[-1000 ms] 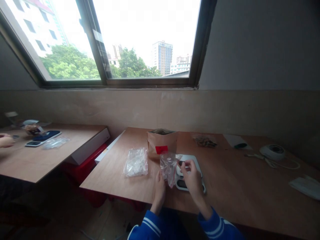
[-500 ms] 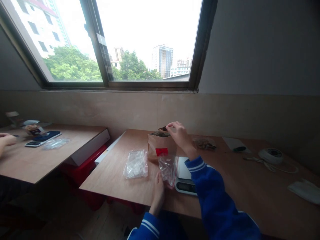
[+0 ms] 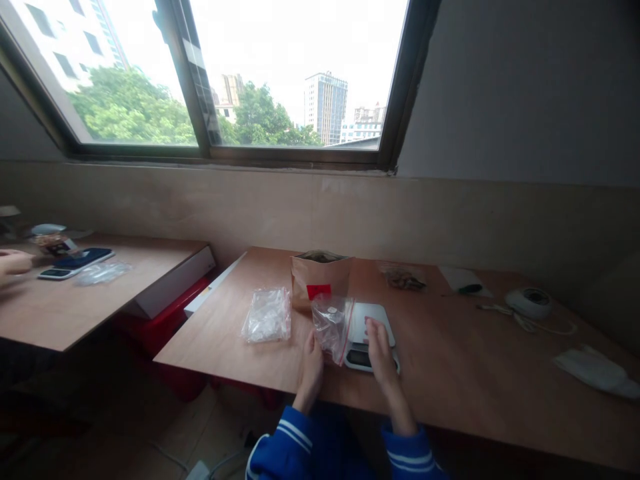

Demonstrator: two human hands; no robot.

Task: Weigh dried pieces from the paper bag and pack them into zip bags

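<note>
My left hand (image 3: 311,363) pinches a small clear zip bag with a red strip (image 3: 331,325) and holds it upright just left of a white kitchen scale (image 3: 371,331). My right hand (image 3: 379,351) hovers over the scale's front, fingers drawn together; whether anything is in them I cannot see. Behind the bag stands an open brown paper pouch with a red label (image 3: 319,278). A pile of empty clear bags (image 3: 267,316) lies to the left on the wooden table (image 3: 460,373).
A clear bag of brown pieces (image 3: 403,279), a white packet (image 3: 463,281), a white round device with cord (image 3: 530,303) and a white bag (image 3: 595,371) lie to the right. On the left table another person's hand (image 3: 13,263) rests near a dark scale (image 3: 73,263).
My right hand went from the scale up to the brown pouch's mouth, then came back down over the scale. The left hand kept the zip bag upright. The view dipped slightly.
</note>
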